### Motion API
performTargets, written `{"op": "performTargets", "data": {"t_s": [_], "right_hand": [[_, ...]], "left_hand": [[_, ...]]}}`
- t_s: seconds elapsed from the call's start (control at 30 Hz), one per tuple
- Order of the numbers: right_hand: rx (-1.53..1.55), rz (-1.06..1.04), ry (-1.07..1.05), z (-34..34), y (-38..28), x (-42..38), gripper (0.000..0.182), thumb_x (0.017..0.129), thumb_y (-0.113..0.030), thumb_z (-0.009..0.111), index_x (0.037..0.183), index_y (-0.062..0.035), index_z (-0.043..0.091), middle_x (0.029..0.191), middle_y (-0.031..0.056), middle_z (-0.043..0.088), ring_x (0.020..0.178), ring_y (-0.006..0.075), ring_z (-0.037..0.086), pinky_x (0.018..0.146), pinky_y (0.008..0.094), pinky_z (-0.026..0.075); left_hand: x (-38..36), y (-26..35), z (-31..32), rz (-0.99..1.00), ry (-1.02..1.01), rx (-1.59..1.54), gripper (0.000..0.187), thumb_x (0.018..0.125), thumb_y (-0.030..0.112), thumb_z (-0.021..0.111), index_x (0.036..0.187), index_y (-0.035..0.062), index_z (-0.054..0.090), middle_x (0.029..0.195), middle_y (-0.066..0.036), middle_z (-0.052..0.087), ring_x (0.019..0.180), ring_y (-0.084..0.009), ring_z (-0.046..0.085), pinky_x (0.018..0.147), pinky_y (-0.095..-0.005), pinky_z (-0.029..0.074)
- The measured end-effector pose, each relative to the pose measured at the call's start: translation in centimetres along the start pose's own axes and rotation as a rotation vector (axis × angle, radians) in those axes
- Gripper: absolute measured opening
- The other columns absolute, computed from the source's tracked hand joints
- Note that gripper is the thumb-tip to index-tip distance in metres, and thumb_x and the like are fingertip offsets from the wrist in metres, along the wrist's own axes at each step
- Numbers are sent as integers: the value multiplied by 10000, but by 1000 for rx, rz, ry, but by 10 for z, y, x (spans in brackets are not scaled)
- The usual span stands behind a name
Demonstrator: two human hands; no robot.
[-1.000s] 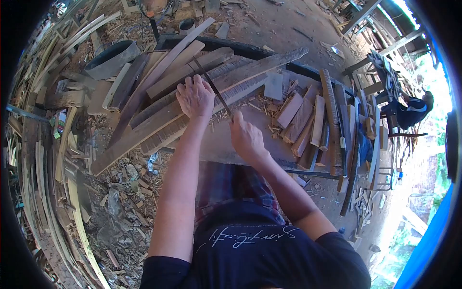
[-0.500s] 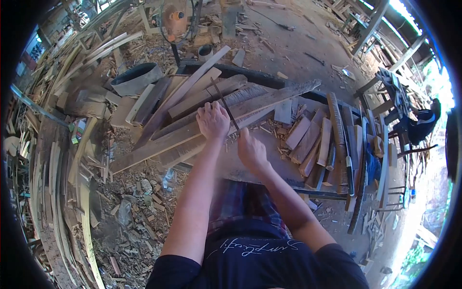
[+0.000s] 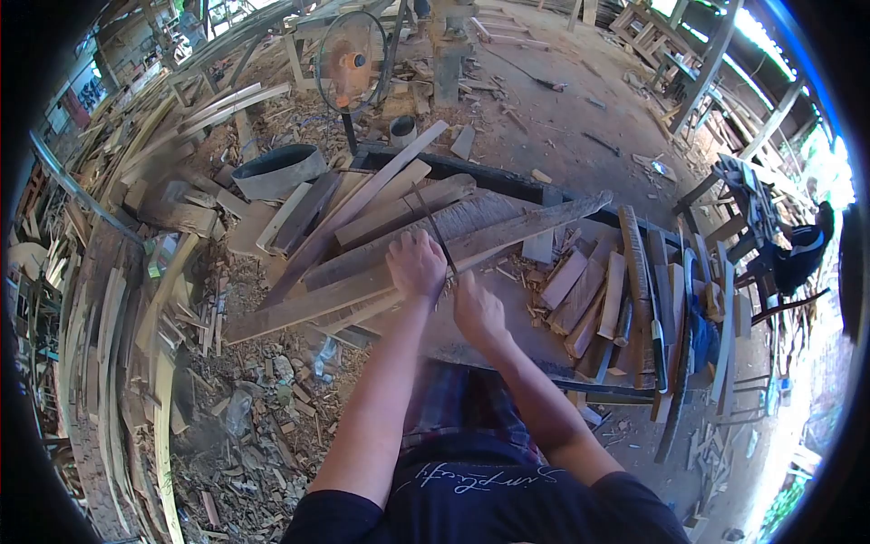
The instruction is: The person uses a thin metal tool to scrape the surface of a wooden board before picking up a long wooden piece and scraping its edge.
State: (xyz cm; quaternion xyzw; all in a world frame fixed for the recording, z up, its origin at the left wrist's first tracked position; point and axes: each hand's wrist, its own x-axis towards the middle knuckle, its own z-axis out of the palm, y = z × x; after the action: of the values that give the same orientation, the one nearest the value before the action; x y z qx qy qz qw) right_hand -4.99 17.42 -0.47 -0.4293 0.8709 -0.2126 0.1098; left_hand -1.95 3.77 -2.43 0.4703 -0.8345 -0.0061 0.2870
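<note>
My right hand (image 3: 479,313) is closed round the near end of a long, narrow dark blade (image 3: 435,228), perhaps a saw; its teeth cannot be made out. The blade slants away from me across a long wooden plank (image 3: 517,231). Just left of the blade, my left hand (image 3: 417,265) bears down on this plank with its fingers curled over it. Under and behind the plank lie more boards, among them a thick rough-faced board (image 3: 372,243). The grip itself is hidden inside my right fist.
Short wood blocks (image 3: 584,299) lie right of my hands, beside a long-handled tool (image 3: 659,335). An oval container (image 3: 281,172) and a standing fan (image 3: 352,68) are beyond the boards. Scraps (image 3: 272,399) litter the floor at left. A chair with dark cloth (image 3: 797,245) stands at right.
The head view has tilted up, so the scene sits lower and shows more of the fan. Both hands keep nearly the same places on the blade and plank.
</note>
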Motion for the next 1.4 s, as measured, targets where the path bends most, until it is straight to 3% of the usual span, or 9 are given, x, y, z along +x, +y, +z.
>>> {"op": "performTargets", "data": {"t_s": [0.13, 0.3, 0.57, 0.7, 0.9, 1.03, 1.1, 1.23, 1.4], "right_hand": [[14, 57, -55, -11, 3, -38, 131, 920, -154, 464, 985, -41, 444, 752, 241, 653, 768, 411, 666, 688, 511, 519], [68, -62, 78, 8, 5, 15, 180, 946, -201, 473, 1039, -54, 427, 758, 245, 643, 730, 450, 632, 657, 569, 476], [61, 49, 15, 3, 16, -51, 138, 930, -145, 469, 1014, -57, 403, 736, 221, 656, 719, 399, 663, 659, 507, 515], [52, -47, 85, 16, 4, 26, 184, 954, -224, 465, 1006, -55, 416, 705, 240, 627, 705, 443, 633, 644, 553, 483], [61, 76, -74, -3, 16, -53, 133, 905, -122, 492, 991, -39, 431, 736, 234, 653, 716, 397, 666, 639, 498, 522], [74, 43, -21, 6, 13, -24, 131, 926, -152, 480, 978, -41, 433, 741, 235, 655, 721, 396, 667, 642, 498, 522], [90, -32, 51, 15, 7, 20, 184, 948, -221, 473, 987, -51, 413, 704, 241, 629, 707, 446, 632, 623, 552, 480], [135, -6, 38, 12, 15, -6, 198, 948, -225, 475, 989, -46, 403, 712, 241, 634, 704, 447, 632, 630, 555, 481], [89, 44, -11, 11, 21, -47, 141, 920, -154, 496, 984, -57, 415, 689, 214, 644, 676, 381, 668, 591, 496, 518]], "left_hand": [[-1, -2, 7, 22, 74, 24, 140, 853, 231, 545, 807, 109, 597, 874, -100, 597, 838, -317, 584, 729, -461, 468], [-2, -2, 6, 58, 97, 88, 142, 841, 231, 551, 792, 109, 606, 856, -95, 604, 808, -302, 586, 703, -442, 472], [-5, -1, 4, 50, 31, 89, 172, 878, 255, 531, 815, 106, 590, 896, -109, 605, 823, -326, 589, 733, -468, 474], [-2, 0, 5, 62, 42, 103, 166, 886, 245, 518, 839, 104, 591, 902, -104, 605, 847, -325, 590, 743, -468, 478], [-1, 0, 8, 47, 71, 97, 163, 892, 243, 514, 841, 109, 591, 921, -108, 604, 839, -326, 591, 742, -461, 480], [-3, 1, 2, 45, -36, 122, 173, 897, 249, 509, 849, 107, 596, 956, -115, 604, 883, -332, 595, 768, -462, 482], [-2, -1, 3, 78, 37, 82, 175, 894, 248, 511, 847, 104, 597, 971, -123, 602, 907, -335, 599, 766, -467, 482], [-2, 1, 6, 85, 107, 102, 187, 880, 258, 511, 827, 106, 606, 933, -106, 617, 847, -318, 590, 743, -452, 477], [-2, -1, 8, 62, 16, 146, 189, 881, 264, 511, 845, 111, 617, 952, -105, 612, 869, -321, 590, 749, -457, 481]]}}
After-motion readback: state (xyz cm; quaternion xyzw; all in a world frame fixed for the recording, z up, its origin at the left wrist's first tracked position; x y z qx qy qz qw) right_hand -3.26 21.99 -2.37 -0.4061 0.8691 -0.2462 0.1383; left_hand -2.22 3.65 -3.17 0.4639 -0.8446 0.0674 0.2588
